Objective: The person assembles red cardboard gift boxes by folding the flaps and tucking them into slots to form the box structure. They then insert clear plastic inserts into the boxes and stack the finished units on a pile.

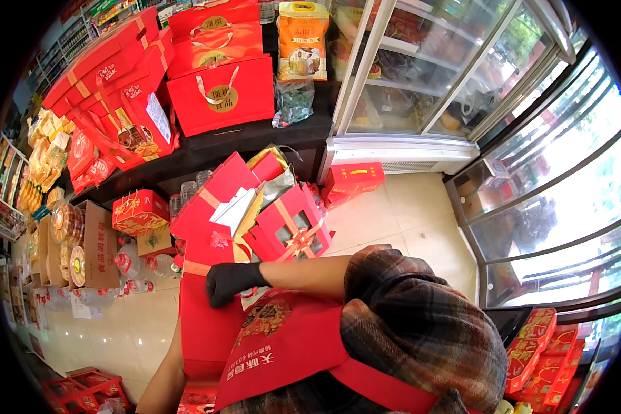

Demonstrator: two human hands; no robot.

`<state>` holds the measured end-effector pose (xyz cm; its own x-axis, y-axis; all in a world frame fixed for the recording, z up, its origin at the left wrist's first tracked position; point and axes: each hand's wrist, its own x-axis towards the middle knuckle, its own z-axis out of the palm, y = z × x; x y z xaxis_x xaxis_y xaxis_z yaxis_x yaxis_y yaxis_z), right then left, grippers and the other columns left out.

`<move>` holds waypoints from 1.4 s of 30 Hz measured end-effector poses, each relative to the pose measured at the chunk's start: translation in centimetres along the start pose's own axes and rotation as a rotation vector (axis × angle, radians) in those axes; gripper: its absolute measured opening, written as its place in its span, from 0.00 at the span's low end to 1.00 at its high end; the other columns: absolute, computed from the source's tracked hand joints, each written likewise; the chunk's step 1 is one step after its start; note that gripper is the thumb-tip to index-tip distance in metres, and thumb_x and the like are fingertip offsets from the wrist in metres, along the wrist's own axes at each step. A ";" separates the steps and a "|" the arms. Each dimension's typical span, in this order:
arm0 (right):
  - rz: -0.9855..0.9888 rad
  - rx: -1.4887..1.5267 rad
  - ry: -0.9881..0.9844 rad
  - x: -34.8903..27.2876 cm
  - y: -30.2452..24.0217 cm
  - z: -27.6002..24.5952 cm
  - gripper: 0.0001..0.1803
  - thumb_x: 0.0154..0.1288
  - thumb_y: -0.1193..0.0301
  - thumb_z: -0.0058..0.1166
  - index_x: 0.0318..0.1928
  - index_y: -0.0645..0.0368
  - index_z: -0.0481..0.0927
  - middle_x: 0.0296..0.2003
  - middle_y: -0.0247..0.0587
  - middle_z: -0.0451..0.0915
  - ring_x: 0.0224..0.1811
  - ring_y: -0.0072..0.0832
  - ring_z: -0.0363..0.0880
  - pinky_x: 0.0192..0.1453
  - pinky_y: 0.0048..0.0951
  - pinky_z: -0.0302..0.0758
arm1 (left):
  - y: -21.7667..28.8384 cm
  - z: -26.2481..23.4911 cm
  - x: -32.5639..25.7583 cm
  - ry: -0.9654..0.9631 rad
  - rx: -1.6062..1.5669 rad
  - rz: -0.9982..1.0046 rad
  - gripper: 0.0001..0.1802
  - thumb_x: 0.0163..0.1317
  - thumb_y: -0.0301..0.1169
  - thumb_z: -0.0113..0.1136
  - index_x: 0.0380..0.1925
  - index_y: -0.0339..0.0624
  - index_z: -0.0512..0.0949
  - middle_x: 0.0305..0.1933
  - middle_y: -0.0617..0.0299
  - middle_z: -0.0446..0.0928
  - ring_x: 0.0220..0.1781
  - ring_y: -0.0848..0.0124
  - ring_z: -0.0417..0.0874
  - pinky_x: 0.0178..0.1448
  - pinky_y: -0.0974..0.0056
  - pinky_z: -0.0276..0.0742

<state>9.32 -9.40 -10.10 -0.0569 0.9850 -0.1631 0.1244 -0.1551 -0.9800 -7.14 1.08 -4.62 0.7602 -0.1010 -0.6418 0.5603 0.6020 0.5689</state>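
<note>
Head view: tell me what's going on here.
A person in a plaid shirt and red apron stands in a shop, holding a tall red box against their body. The right hand, in a black glove, rests on the box's upper front. The left hand is hidden behind the box; only the forearm shows. On the floor ahead lie opened red gift boxes, with more red gift bags stacked on the dark counter.
</note>
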 end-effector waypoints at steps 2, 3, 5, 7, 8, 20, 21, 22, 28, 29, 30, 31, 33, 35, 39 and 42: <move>0.051 0.228 -0.088 0.5 1.1 -0.7 0.06 0.46 0.72 0.61 0.22 0.63 0.81 0.20 0.36 0.79 0.23 0.20 0.76 0.30 0.25 0.72 | 0.2 -0.2 -0.3 -0.012 0.092 0.013 0.19 0.63 0.33 0.45 0.52 0.36 0.70 0.48 0.53 0.76 0.46 0.62 0.80 0.49 0.60 0.77; 0.059 0.304 -0.115 0.3 1.2 -0.8 0.06 0.45 0.73 0.61 0.22 0.63 0.80 0.20 0.36 0.79 0.23 0.20 0.76 0.29 0.25 0.72 | 0.3 -0.3 -0.4 -0.018 0.142 0.023 0.19 0.63 0.33 0.46 0.52 0.36 0.70 0.48 0.53 0.76 0.46 0.62 0.80 0.48 0.61 0.78; 0.087 0.266 -0.105 0.3 1.3 -0.4 0.06 0.45 0.73 0.61 0.21 0.63 0.80 0.19 0.37 0.79 0.23 0.20 0.76 0.29 0.25 0.72 | 0.8 -0.3 -0.7 -0.026 0.243 0.035 0.19 0.62 0.32 0.46 0.51 0.36 0.70 0.48 0.53 0.76 0.45 0.62 0.80 0.48 0.61 0.78; 0.127 0.220 -0.096 0.3 1.3 0.5 0.06 0.44 0.73 0.62 0.21 0.63 0.80 0.19 0.37 0.79 0.23 0.20 0.76 0.28 0.25 0.72 | 0.9 -0.6 -0.8 -0.043 0.324 0.053 0.18 0.62 0.32 0.47 0.51 0.36 0.71 0.48 0.54 0.76 0.45 0.63 0.80 0.48 0.62 0.78; 0.146 0.191 -0.084 0.2 1.3 0.9 0.06 0.43 0.73 0.62 0.20 0.63 0.79 0.19 0.37 0.79 0.23 0.20 0.76 0.28 0.26 0.72 | 1.2 -0.6 -0.9 -0.059 0.375 0.065 0.18 0.61 0.32 0.48 0.50 0.36 0.71 0.47 0.54 0.76 0.45 0.63 0.80 0.47 0.62 0.78; -0.019 -0.179 0.068 -4.2 -5.3 3.4 0.11 0.49 0.64 0.59 0.28 0.58 0.76 0.27 0.42 0.77 0.33 0.35 0.77 0.37 0.35 0.71 | 1.1 -1.2 -2.0 -0.137 0.903 0.270 0.17 0.58 0.30 0.53 0.46 0.35 0.74 0.43 0.56 0.78 0.42 0.64 0.81 0.45 0.63 0.78; -0.013 -0.205 0.028 -4.5 -5.7 3.2 0.12 0.50 0.63 0.58 0.29 0.58 0.77 0.28 0.42 0.78 0.34 0.35 0.77 0.39 0.35 0.71 | 0.8 -1.1 -2.4 -0.130 0.933 0.283 0.17 0.57 0.30 0.53 0.46 0.35 0.74 0.43 0.56 0.78 0.42 0.65 0.81 0.45 0.63 0.78; -0.056 -0.194 -0.002 -4.6 -5.7 2.9 0.11 0.51 0.63 0.58 0.29 0.58 0.77 0.28 0.41 0.78 0.35 0.35 0.77 0.39 0.35 0.71 | 0.7 -1.1 -2.6 -0.123 0.962 0.301 0.16 0.57 0.30 0.54 0.46 0.35 0.74 0.43 0.56 0.78 0.42 0.65 0.81 0.44 0.64 0.78; -0.211 -0.315 0.016 -6.5 -6.1 3.0 0.11 0.55 0.64 0.54 0.35 0.56 0.77 0.32 0.39 0.78 0.39 0.35 0.77 0.42 0.34 0.72 | 0.1 -1.4 -3.5 -0.096 1.118 0.426 0.16 0.55 0.29 0.56 0.43 0.35 0.75 0.41 0.57 0.79 0.41 0.66 0.81 0.43 0.64 0.78; -0.244 -0.345 0.043 -6.8 -6.0 3.3 0.11 0.55 0.64 0.54 0.35 0.56 0.77 0.32 0.39 0.78 0.39 0.35 0.77 0.41 0.34 0.72 | -0.1 -1.5 -3.6 -0.084 1.131 0.439 0.16 0.55 0.29 0.57 0.43 0.35 0.76 0.41 0.57 0.79 0.41 0.66 0.81 0.43 0.64 0.78; -0.278 -0.376 0.071 -6.9 -5.9 3.5 0.11 0.56 0.64 0.54 0.36 0.56 0.77 0.32 0.39 0.78 0.38 0.36 0.77 0.41 0.34 0.72 | -0.4 -1.6 -3.8 -0.080 1.137 0.448 0.15 0.54 0.28 0.57 0.43 0.35 0.76 0.40 0.58 0.79 0.40 0.66 0.81 0.43 0.65 0.78; -0.286 -0.364 0.071 -6.8 -6.0 3.5 0.11 0.56 0.64 0.54 0.36 0.56 0.76 0.32 0.38 0.78 0.38 0.36 0.77 0.40 0.34 0.72 | -0.3 -1.3 -3.9 -0.056 1.126 0.436 0.15 0.52 0.28 0.59 0.41 0.35 0.77 0.38 0.59 0.80 0.39 0.67 0.82 0.42 0.65 0.77; -0.299 -0.340 0.074 -6.6 -5.9 3.3 0.11 0.56 0.64 0.54 0.37 0.56 0.76 0.32 0.38 0.77 0.36 0.36 0.77 0.39 0.35 0.72 | -0.2 -0.8 -3.9 -0.009 1.101 0.414 0.13 0.49 0.27 0.62 0.36 0.35 0.79 0.34 0.60 0.80 0.37 0.70 0.82 0.40 0.66 0.77; -0.306 -0.372 0.066 -6.1 -5.6 3.4 0.12 0.56 0.64 0.55 0.39 0.55 0.76 0.32 0.38 0.77 0.35 0.35 0.77 0.38 0.35 0.73 | -0.6 -1.0 -3.9 0.025 0.868 0.337 0.14 0.49 0.27 0.62 0.38 0.36 0.78 0.35 0.60 0.80 0.37 0.70 0.81 0.40 0.66 0.77; -0.394 -0.497 0.093 -5.7 -6.4 3.3 0.19 0.56 0.64 0.55 0.47 0.55 0.73 0.39 0.41 0.75 0.36 0.37 0.77 0.39 0.36 0.73 | -1.4 -2.3 -3.5 -0.059 0.633 0.212 0.21 0.60 0.24 0.51 0.55 0.40 0.67 0.52 0.54 0.72 0.50 0.65 0.77 0.48 0.63 0.77; -0.522 -0.658 0.240 -5.5 -7.9 2.8 0.25 0.55 0.63 0.55 0.53 0.57 0.69 0.47 0.47 0.69 0.38 0.41 0.75 0.38 0.38 0.73 | -1.4 -2.2 -2.7 -0.083 0.695 0.321 0.20 0.58 0.25 0.52 0.52 0.39 0.69 0.49 0.56 0.74 0.47 0.66 0.78 0.47 0.63 0.77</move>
<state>5.92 -13.77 -1.73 -0.0650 0.9188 0.3893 0.6916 0.3227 -0.6462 -10.73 2.27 -4.86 0.9273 -0.0806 -0.3656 0.3651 -0.0212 0.9307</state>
